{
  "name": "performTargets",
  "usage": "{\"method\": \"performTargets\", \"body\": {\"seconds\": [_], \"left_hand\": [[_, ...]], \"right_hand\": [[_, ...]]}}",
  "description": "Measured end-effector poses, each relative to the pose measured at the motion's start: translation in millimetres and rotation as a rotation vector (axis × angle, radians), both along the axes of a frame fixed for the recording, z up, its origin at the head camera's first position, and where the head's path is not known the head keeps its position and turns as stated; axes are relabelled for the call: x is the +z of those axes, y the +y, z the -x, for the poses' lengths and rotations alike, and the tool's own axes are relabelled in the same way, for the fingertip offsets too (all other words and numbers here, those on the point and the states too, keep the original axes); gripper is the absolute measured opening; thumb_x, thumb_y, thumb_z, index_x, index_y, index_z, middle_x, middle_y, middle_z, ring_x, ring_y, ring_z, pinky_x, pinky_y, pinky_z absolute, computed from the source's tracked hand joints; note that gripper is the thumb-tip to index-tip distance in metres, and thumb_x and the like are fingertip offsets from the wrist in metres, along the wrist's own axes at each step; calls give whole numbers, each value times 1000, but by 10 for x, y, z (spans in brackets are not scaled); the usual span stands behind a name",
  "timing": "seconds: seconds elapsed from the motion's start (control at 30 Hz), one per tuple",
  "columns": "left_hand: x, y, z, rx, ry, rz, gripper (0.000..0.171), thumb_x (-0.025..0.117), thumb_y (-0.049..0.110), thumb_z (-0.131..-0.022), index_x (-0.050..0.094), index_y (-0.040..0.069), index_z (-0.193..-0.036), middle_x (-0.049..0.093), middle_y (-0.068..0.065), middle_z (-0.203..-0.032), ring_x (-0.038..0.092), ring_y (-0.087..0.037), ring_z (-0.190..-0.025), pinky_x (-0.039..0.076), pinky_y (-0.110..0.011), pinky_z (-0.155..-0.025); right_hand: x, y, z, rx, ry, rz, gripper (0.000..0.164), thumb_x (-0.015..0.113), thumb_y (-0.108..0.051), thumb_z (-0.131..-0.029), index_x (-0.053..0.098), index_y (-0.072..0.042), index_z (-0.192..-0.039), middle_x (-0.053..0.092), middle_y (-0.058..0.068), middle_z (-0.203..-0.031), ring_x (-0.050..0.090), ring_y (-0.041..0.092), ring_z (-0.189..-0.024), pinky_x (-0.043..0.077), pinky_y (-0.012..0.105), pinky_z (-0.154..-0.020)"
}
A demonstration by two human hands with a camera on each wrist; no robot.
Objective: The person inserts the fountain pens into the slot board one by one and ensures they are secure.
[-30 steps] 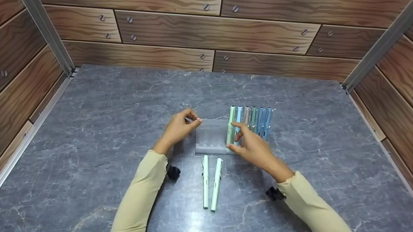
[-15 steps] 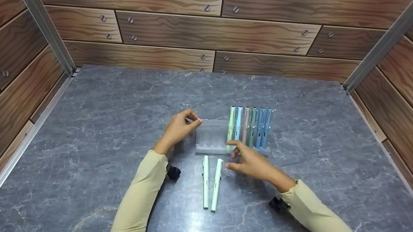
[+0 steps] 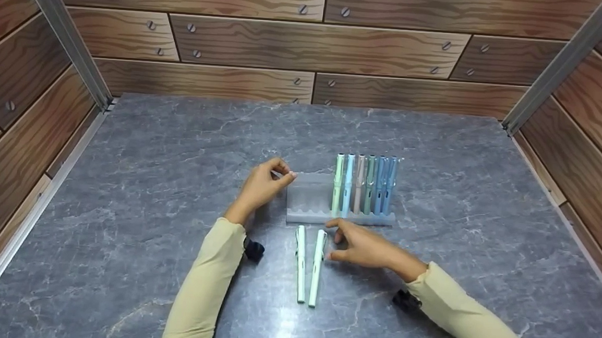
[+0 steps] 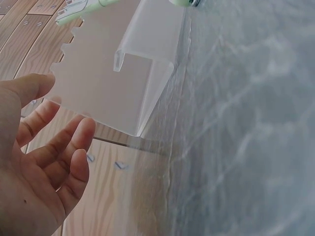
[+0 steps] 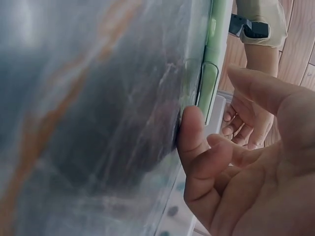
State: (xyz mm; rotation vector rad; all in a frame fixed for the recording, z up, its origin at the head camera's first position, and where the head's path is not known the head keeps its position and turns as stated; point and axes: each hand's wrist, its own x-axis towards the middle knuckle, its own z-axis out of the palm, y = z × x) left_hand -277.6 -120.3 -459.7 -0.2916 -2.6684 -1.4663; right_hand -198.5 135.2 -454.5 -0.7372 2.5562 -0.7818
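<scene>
A clear pen stand (image 3: 310, 196) stands mid-table, with several capped pens upright in its right half: light green (image 3: 337, 184), light blue (image 3: 348, 185), greyish pink, dark green and blue. My left hand (image 3: 265, 187) pinches the stand's upper left corner between thumb and forefinger, its other fingers loosely bent in the left wrist view. Two pale green pens lie in front of the stand, a left pen (image 3: 301, 265) and a right pen (image 3: 317, 269). Beside the right pen's clip end is my right hand (image 3: 364, 244), thumb and forefinger apart, holding nothing.
The grey marbled table (image 3: 177, 146) stretches out around the stand. Wood-patterned walls (image 3: 314, 44) enclose it at the back and both sides, with metal posts at the rear corners. Each wrist carries a small black camera (image 3: 253, 250).
My right hand has come down from the upright light green pen, toward the front, to beside the right lying pen. My left hand has stayed on the stand's corner.
</scene>
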Motion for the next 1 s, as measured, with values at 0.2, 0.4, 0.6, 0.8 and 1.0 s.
{"method": "performTargets", "body": {"seconds": [0.2, 0.4, 0.6, 0.8, 1.0], "left_hand": [[-10, 3, 8, 1, 5, -8, 20, 68, 30, -89, 64, 11, -95, 69, -9, -100, 63, -20, -82, 51, -34, -75], [-15, 1, 16, 3, -1, -10, 20, 68, 30, -88, 65, 12, -94, 69, -8, -100, 64, -20, -81, 51, -35, -75], [-7, 1, 14, 9, 0, -5, 20, 68, 31, -89, 65, 12, -94, 69, -8, -100, 63, -19, -81, 50, -33, -74], [-9, 4, 9, 12, -13, 5, 22, 67, 34, -89, 64, 13, -96, 69, -8, -103, 63, -20, -84, 51, -36, -77], [-1, 6, 7, 10, -3, 7, 23, 67, 33, -90, 64, 12, -96, 69, -9, -102, 63, -20, -83, 51, -36, -76]], "right_hand": [[-34, -26, -9, 4, 5, -10, 64, 75, -33, -82, 48, -6, -132, 58, 6, -99, 52, 15, -81, 45, 33, -73], [-45, -51, -16, 25, 27, -25, 64, 75, -33, -81, 48, -4, -132, 56, 6, -99, 50, 14, -81, 45, 31, -72], [-43, -92, -16, 17, 35, -71, 66, 76, -32, -80, 47, -6, -133, 56, 5, -101, 52, 16, -85, 47, 35, -72], [-41, -106, -28, 35, 61, -95, 66, 76, -30, -80, 46, -8, -134, 57, 5, -102, 55, 17, -88, 47, 36, -72], [-34, -112, -18, 71, 70, -83, 65, 73, -27, -82, 45, -9, -137, 57, 3, -99, 52, 14, -83, 46, 33, -69]]}}
